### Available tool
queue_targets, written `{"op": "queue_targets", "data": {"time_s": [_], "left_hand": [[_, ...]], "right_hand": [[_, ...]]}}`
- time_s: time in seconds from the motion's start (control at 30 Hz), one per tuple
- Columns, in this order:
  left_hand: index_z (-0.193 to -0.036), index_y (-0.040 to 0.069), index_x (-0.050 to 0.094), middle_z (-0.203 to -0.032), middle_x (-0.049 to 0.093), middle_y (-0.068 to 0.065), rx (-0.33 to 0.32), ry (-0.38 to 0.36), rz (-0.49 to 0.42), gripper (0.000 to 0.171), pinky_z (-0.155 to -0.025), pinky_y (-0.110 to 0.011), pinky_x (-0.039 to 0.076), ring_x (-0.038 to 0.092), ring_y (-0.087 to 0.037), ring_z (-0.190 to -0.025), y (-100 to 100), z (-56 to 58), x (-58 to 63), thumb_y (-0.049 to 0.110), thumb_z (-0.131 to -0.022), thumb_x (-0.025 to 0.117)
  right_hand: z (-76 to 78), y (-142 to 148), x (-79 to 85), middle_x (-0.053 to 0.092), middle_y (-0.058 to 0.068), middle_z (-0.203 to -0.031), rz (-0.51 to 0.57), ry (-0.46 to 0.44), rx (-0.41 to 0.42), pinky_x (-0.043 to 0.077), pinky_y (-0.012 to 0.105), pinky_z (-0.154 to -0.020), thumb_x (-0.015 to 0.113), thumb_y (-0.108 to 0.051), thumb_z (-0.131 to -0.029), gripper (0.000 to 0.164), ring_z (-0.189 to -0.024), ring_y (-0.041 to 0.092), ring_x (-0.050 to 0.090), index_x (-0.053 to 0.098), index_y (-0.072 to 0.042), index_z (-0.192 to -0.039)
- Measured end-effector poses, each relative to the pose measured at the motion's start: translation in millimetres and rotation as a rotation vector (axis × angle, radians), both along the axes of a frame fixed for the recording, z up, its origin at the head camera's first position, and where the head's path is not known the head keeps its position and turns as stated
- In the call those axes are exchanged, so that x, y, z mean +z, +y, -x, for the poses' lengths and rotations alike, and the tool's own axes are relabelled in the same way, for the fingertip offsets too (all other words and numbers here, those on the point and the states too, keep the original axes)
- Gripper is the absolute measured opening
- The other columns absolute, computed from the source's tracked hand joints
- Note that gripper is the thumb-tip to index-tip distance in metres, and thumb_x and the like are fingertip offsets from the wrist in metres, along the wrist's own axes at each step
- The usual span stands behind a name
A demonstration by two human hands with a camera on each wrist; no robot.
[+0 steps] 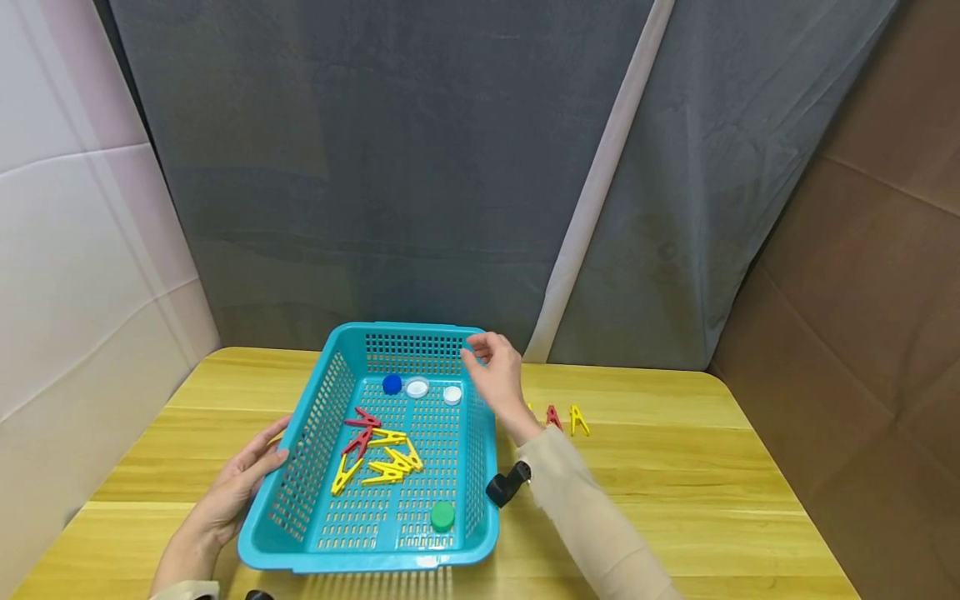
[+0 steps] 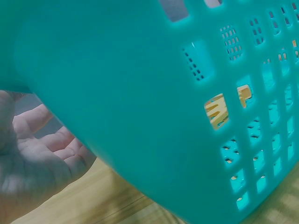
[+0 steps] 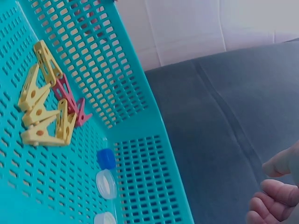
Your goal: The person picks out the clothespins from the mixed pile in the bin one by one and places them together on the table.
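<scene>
A turquoise plastic basket [image 1: 375, 562] stands before me, with perforated walls and floor. My left hand [image 1: 238, 481] holds its left rim, thumb at the edge and the other fingers outside the wall; their tips are hidden behind the basket in the left wrist view. My right hand [image 1: 495, 375] is over the far right corner with loosely bent fingers, nothing seen in them. Inside lie several yellow clothespins [image 1: 386, 472], red clothespins [image 1: 360, 442], a blue cap [image 1: 392, 383], two whitish caps [image 1: 417, 387] and a green cap [image 1: 442, 516].
On the wooden table [image 1: 660, 483], right of the basket, lie a red clothespin [image 1: 553, 416] and a yellow clothespin [image 1: 578, 420]; another yellow bit is partly hidden by my right arm. A grey curtain [image 1: 412, 208] hangs behind the table.
</scene>
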State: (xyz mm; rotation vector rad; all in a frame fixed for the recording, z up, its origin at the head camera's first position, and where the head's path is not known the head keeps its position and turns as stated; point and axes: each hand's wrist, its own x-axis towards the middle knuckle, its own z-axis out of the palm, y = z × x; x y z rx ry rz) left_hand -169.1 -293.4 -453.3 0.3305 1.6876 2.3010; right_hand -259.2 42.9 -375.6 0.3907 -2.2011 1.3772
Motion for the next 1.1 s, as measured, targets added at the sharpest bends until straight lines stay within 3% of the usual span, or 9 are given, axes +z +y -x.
{"op": "queue_targets", "data": {"time_s": [0.27,0.5,0.77,1.1], "left_hand": [[-0.127,0.037,0.045,-0.116,0.058,0.011,0.004,-0.003,-0.001,0.043,-0.077,-0.035,0.055,0.062,-0.014,-0.100,-1,0.6,-0.5,0.005,-0.101,0.036],[-0.128,0.037,0.045,-0.116,0.058,0.009,-0.007,-0.001,-0.017,0.043,-0.077,-0.035,0.055,0.061,-0.014,-0.100,0,-0.5,0.0,0.005,-0.101,0.036],[-0.127,0.037,0.046,-0.116,0.058,0.010,0.006,0.001,0.000,0.043,-0.077,-0.035,0.055,0.061,-0.013,-0.100,0,-1.0,0.8,0.005,-0.101,0.037],[-0.126,0.038,0.046,-0.115,0.057,0.011,0.014,-0.004,0.004,0.043,-0.078,-0.034,0.055,0.061,-0.013,-0.100,0,-1.1,0.6,0.005,-0.101,0.037]], "right_hand": [[1.4,-19,-2.2,0.064,0.014,-0.087,0.000,-0.013,0.030,0.051,0.030,-0.070,0.067,-0.003,-0.083,0.012,-0.077,0.027,0.060,0.066,0.005,-0.093],[-0.1,-38,-6.6,0.063,0.012,-0.087,-0.001,-0.099,0.057,0.049,0.023,-0.071,0.066,-0.006,-0.085,0.012,-0.079,0.023,0.059,0.066,0.002,-0.094],[0.7,-56,-6.9,0.063,0.010,-0.087,0.013,-0.161,0.079,0.049,0.020,-0.069,0.067,-0.005,-0.084,0.011,-0.077,0.019,0.059,0.067,0.001,-0.093],[5.6,-72,-20.1,0.063,0.007,-0.085,-0.012,-0.218,0.140,0.048,0.016,-0.066,0.067,-0.005,-0.084,0.011,-0.075,0.013,0.059,0.067,0.002,-0.093]]}}
